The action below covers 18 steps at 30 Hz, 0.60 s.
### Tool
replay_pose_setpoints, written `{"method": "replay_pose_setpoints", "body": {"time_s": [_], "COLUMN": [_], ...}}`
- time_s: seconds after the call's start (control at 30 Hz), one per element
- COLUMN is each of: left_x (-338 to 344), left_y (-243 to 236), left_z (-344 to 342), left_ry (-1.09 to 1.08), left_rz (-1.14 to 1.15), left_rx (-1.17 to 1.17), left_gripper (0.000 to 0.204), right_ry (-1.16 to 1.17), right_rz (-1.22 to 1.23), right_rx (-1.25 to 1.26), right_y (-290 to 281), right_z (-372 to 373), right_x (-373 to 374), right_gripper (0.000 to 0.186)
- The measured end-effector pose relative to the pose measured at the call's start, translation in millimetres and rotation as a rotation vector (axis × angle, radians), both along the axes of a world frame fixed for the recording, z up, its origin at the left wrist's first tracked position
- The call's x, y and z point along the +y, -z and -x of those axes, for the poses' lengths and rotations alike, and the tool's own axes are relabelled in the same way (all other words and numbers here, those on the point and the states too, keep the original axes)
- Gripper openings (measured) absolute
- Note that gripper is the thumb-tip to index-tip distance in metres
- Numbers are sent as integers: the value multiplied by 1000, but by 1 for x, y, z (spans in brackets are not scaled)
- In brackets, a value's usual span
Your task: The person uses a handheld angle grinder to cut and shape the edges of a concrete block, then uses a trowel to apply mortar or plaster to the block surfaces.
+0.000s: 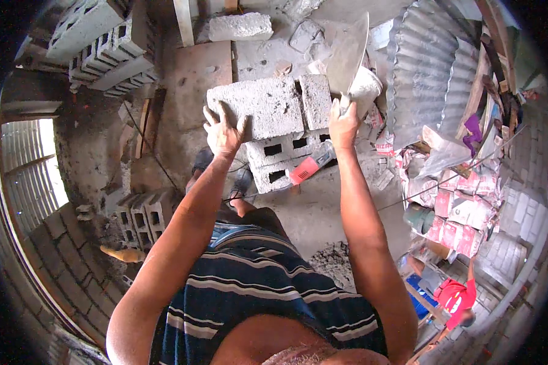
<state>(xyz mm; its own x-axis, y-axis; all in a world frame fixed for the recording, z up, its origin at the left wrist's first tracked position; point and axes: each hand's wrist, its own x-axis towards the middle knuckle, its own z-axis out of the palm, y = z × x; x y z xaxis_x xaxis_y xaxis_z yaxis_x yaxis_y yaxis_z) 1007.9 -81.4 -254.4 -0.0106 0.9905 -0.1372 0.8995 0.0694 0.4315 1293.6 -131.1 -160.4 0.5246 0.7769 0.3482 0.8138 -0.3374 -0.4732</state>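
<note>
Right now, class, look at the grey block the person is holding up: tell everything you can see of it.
The concrete block is pale grey and rough, rectangular, looking like coarse cement. It is held lengthwise between both hands: the left hand spreads over its lower left edge, and the right hand, which also grips a trowel, steadies its right end. Hollow blocks lie below it.

The rough rectangular concrete block [268,106] is pale grey, speckled with darker grains. The flat metal trowel blade [349,58] is dull silver-grey. The knit shirt [256,292] is navy, crossed by thin white and tan stripes. The handheld power tool [307,167] lying on the hollow grey blocks [280,159] is red. The stacked paper sacks [463,213] are red and white. The corrugated metal sheet [429,73] is grey.
</note>
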Motion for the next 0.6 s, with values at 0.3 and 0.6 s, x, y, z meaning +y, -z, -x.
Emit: {"method": "replay_pose_setpoints", "body": {"time_s": [0.3, 0.6], "left_x": [1, 0], "left_y": [3, 5], "left_z": [3, 2], "left_ry": [-10, 7], "left_rz": [-34, -23], "left_rx": [21, 24], "left_gripper": [95, 99], "right_ry": [-92, -141], "right_rz": [360, 609], "right_rx": [140, 39], "right_y": [2, 34], "right_z": [-14, -27], "right_x": [8, 3], "right_gripper": [31, 32]}}
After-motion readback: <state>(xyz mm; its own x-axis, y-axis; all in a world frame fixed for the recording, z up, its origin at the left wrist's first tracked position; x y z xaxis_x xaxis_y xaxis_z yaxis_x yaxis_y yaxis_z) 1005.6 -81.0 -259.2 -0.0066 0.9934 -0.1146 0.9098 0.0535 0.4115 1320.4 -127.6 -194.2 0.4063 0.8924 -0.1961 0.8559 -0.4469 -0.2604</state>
